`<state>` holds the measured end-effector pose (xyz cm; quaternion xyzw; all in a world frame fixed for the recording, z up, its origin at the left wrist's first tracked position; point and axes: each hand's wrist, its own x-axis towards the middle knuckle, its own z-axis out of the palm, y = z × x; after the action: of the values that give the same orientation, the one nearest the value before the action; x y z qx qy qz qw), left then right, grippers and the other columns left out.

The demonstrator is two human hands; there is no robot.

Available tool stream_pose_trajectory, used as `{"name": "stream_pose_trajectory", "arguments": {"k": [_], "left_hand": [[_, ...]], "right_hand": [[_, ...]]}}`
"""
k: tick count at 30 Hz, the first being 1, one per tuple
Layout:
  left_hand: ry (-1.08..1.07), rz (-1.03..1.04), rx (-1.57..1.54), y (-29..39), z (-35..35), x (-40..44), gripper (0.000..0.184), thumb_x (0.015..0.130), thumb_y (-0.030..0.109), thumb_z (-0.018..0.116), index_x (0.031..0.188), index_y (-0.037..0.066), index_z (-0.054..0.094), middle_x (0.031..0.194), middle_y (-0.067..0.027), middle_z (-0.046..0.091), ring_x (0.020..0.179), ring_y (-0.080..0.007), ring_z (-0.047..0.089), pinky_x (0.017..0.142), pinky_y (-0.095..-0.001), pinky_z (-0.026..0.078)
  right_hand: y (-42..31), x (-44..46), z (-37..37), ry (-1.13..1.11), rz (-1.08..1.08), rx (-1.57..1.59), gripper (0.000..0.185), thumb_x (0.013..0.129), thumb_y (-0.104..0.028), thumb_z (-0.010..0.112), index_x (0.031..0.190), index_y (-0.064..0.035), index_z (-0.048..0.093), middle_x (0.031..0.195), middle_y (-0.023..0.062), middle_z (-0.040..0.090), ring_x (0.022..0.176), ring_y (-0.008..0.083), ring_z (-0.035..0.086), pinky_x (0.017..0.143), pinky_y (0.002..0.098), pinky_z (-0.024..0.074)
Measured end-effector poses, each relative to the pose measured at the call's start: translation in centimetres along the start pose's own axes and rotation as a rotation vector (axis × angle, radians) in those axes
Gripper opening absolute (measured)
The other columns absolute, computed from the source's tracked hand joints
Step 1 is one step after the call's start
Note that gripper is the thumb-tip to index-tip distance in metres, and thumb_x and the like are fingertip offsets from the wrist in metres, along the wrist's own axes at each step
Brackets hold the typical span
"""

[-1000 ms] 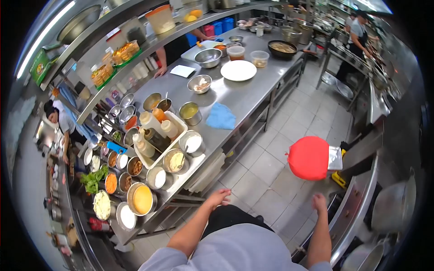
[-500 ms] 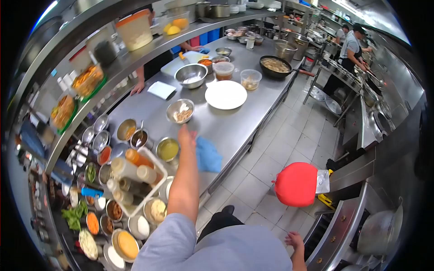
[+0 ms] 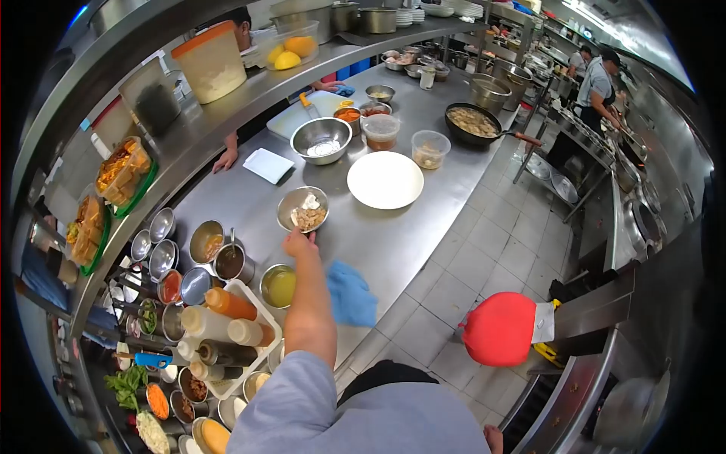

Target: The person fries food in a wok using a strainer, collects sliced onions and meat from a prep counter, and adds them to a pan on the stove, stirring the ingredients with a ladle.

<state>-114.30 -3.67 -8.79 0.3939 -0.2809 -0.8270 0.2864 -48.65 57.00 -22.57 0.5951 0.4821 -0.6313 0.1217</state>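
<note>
My left hand is at the near rim of a small metal bowl, its fingers closed on the edge. Pale brown pieces and a white dollop lie in the bowl, which stands upright on the steel table. To its right is a large white plate with nothing on it. A blue cloth lies crumpled beside my left forearm. My right hand shows only in part at the bottom edge, low by my side, with its fingers mostly hidden.
Sauce bottles stand in a white crate, with several ingredient tubs around it. A frying pan holds food at the far right, its handle past the edge. An overhead shelf runs along the left. Another person's hand rests across the table.
My left hand has shifted left and closed on the bowl's near rim. My right hand has sunk mostly out of view. The camera view has tilted, so the table appears lower.
</note>
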Motion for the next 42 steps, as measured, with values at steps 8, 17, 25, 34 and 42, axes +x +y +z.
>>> {"name": "stream_pose_trajectory", "arguments": {"k": [8,17,25,34,42], "left_hand": [[-0.08,0.124,0.074,0.5,0.4,-4.7,0.022,0.083,0.008,0.062,0.087,0.01,0.04,0.09,-0.0074,0.052,0.079,-0.0204,0.057,0.063,-0.0407,0.054],[-0.647,-0.106,0.602,-2.9,-3.4,-21.2,0.019,0.08,0.005,0.061,0.079,0.012,0.043,0.081,-0.0029,0.053,0.068,-0.0119,0.054,0.05,-0.0286,0.052],[-1.216,-0.396,0.961,-10.3,-8.9,-33.9,0.018,0.079,0.003,0.062,0.075,0.009,0.046,0.082,-0.0021,0.056,0.067,-0.0113,0.055,0.052,-0.0292,0.052],[-1.589,-0.832,1.276,-15.1,-16.2,-43.4,0.016,0.079,0.006,0.061,0.08,0.011,0.046,0.077,-0.0011,0.051,0.065,-0.0144,0.056,0.05,-0.033,0.054],[-1.964,-1.056,1.43,-16.6,-25.2,-54.7,0.017,0.079,0.004,0.059,0.078,0.012,0.044,0.077,-0.0031,0.053,0.065,-0.0162,0.057,0.049,-0.0339,0.054]], "right_hand": [[-18.5,-2.3,12.9,-0.12,-0.474,-0.267,0.021,0.085,-0.01,0.055,0.105,-0.0044,0.054,0.078,0.0065,0.059,0.058,0.0163,0.058,0.049,0.0285,0.0475],[-33.3,-19.3,29.3,-0.152,-1.38,-0.681,0.026,0.079,-0.004,0.064,0.105,-0.0042,0.063,0.091,0.0124,0.059,0.084,0.0254,0.06,0.075,0.0328,0.049],[-28.8,-15.8,27.7,0.276,-1.461,-1.202,0.024,0.075,-0.011,0.057,0.098,-0.0078,0.065,0.089,0.0111,0.057,0.087,0.0282,0.057,0.07,0.039,0.0485],[-14.2,-16.2,14.4,0.593,-1.075,-1.124,0.013,0.078,-0.014,0.054,0.085,-0.0088,0.063,0.087,0.0087,0.058,0.087,0.0263,0.058,0.069,0.0394,0.049],[-0.3,-22.7,4.6,0.7,-0.666,-0.701,0.014,0.072,-0.013,0.059,0.085,-0.0073,0.062,0.086,0.0105,0.061,0.088,0.0283,0.061,0.074,0.0401,0.0504]]}}
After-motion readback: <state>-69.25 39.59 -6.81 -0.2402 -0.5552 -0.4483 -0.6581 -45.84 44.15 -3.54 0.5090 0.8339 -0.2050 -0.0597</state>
